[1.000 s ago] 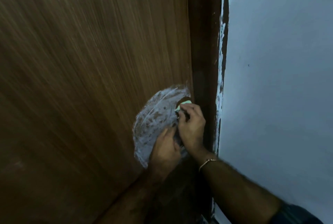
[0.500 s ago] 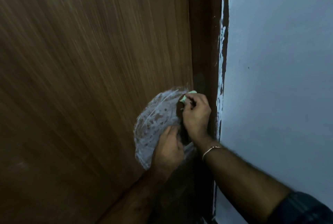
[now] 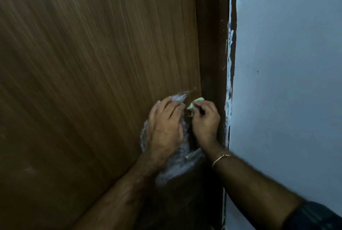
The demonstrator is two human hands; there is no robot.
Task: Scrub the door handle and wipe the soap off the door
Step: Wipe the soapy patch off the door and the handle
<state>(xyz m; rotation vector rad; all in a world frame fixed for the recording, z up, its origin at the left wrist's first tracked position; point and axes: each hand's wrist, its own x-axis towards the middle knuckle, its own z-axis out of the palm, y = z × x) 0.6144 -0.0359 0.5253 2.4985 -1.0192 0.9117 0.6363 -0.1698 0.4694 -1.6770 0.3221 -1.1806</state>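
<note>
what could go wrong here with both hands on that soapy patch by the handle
The left hand lies flat on the soap film on the door, so it may slip or smear suds wider. The right hand pinches only a small green sponge beside the dark frame; it could slip out, or knuckles could scrape the frame.

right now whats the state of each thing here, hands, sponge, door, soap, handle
left hand: fingers straight, flat on the soapy door
right hand: curled round the sponge
green sponge: pinched, only a corner showing, near the door's edge
door: shut against its frame
soap: white smear not yet wiped off
door handle: mostly hidden, only a metal glint under the hands
</note>
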